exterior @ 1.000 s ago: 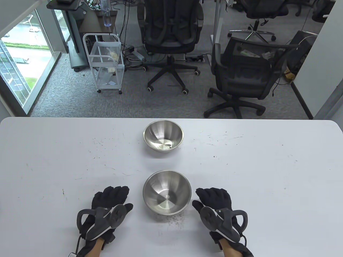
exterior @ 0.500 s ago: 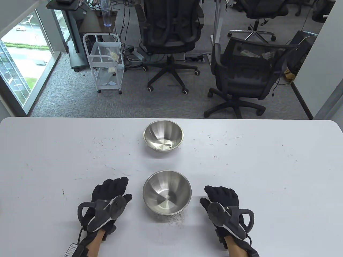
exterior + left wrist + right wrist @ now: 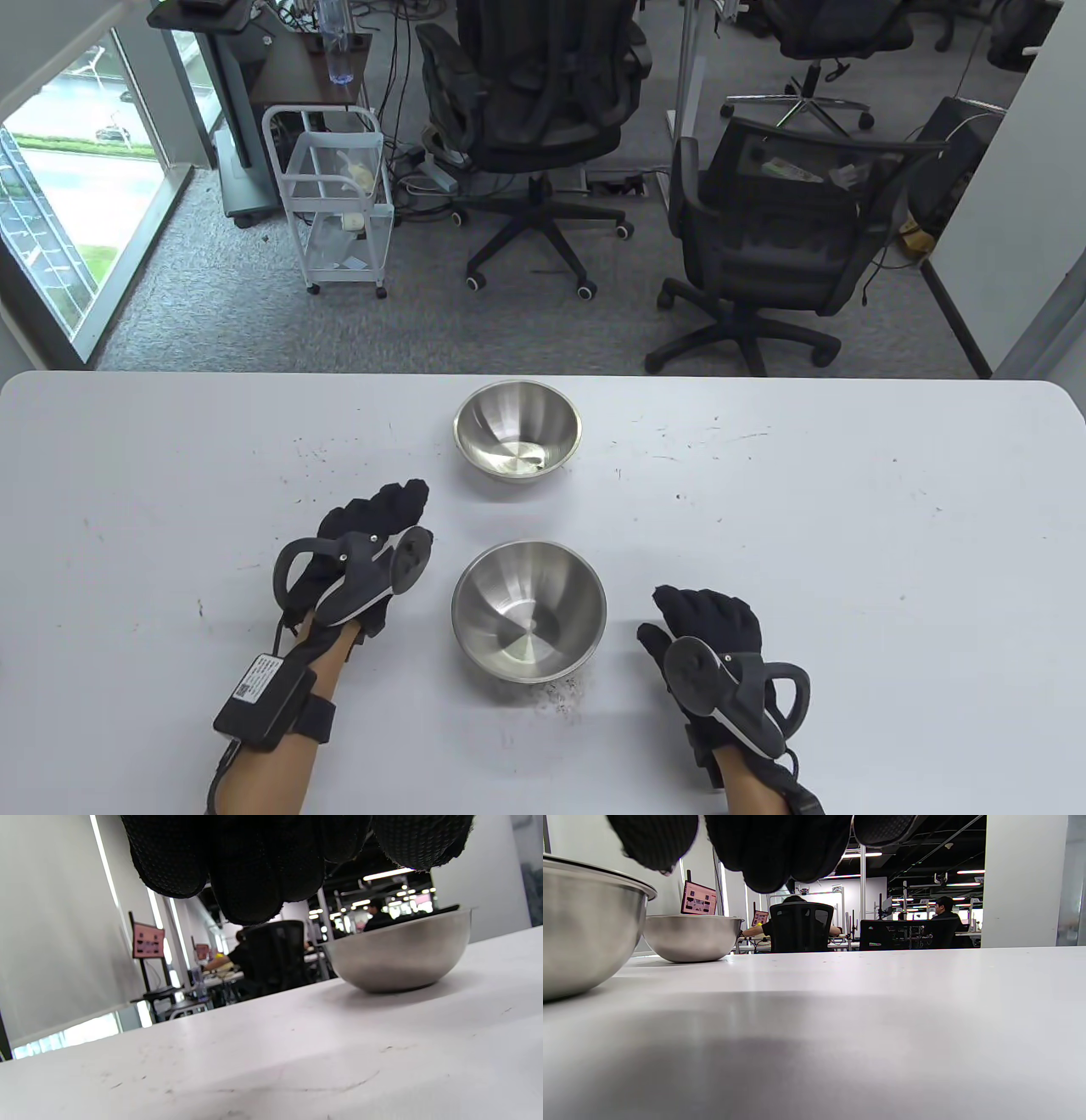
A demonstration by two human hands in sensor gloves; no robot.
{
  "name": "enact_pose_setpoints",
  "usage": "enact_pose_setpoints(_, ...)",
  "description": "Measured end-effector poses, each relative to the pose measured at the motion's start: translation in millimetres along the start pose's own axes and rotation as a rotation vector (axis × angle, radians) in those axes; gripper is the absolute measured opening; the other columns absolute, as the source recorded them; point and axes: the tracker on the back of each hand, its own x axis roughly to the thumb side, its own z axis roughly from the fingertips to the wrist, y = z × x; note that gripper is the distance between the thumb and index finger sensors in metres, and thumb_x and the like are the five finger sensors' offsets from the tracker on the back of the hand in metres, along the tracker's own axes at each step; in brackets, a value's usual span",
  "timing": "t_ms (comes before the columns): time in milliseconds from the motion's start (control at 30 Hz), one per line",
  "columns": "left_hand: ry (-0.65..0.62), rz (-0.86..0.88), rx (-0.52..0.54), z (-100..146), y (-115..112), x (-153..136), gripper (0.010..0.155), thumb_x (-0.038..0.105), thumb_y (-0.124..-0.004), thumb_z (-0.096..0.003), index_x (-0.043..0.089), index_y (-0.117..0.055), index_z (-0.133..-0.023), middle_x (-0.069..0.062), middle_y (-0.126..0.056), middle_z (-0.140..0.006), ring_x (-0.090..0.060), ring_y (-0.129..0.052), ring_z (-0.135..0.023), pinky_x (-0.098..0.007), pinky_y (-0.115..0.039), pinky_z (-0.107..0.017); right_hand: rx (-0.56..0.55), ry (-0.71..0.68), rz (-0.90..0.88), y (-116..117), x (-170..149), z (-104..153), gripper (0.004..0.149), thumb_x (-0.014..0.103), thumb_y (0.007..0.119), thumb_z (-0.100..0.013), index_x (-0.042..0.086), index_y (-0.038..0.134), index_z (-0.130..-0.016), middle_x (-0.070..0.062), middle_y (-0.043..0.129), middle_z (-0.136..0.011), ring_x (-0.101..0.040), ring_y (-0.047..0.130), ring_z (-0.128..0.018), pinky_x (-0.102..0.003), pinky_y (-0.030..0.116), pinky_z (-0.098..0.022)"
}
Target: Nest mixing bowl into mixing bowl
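Table view looks down; both wrist views skim the table [image 3: 764, 509], sharing the far bowl [image 3: 517, 441].

Two bowls are set on the table [image 3: 848, 526], far bowl [image 3: 517, 441] directly behind near bowl [image 3: 529, 610], apart. Left hand [image 3: 365, 552] is placed left of the near bowl, further forward; right hand [image 3: 717, 654] right of it, nearer the table's front edge.

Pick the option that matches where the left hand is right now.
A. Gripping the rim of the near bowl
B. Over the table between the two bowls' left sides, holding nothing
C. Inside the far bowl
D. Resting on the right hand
B: in the table view the left hand is over the table, left of the gap between the far bowl and the near bowl, touching neither.
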Motion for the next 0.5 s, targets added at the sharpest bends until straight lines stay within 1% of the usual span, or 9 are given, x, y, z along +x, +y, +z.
enact_pose_setpoints(133,-0.033,-0.030,-0.003,-25.3,-1.7,20.0,0.068,0.064,-0.071,-0.0449,0.046,-0.059,-0.109,0.013,-0.083,-0.108,-0.013,-0.097,-0.083,-0.045,-0.083,-0.065,0.004,0.011,0.000,0.8,-3.0,-1.0,0.056,0.056,0.080,-0.040,0.032,0.079,-0.090,0.007,0.092,-0.088,-0.023,0.087,-0.085,-0.052,0.065,-0.069)
enact_pose_setpoints(300,-0.081,-0.128,-0.003,-56.2,-6.9,40.3,0.067,0.064,-0.074,-0.0432,0.047,-0.062,-0.107,0.014,-0.083,-0.107,-0.012,-0.097,-0.081,-0.044,-0.083,-0.065,-0.005,0.026,-0.005,-0.4,-6.6,-1.2,0.056,0.056,0.080,-0.040,0.032,0.078,-0.090,0.007,0.092,-0.088,-0.023,0.087,-0.085,-0.052,0.065,-0.069)
enact_pose_setpoints(500,-0.128,-0.203,-0.004,-79.2,-12.7,53.7,0.066,0.063,-0.077,-0.0423,0.049,-0.065,-0.105,0.016,-0.083,-0.108,-0.009,-0.098,-0.078,-0.042,-0.084,-0.064,-0.001,0.046,-0.009,0.9,-12.6,-3.0,0.056,0.056,0.080,-0.040,0.032,0.079,-0.090,0.007,0.092,-0.088,-0.023,0.087,-0.085,-0.053,0.065,-0.069)
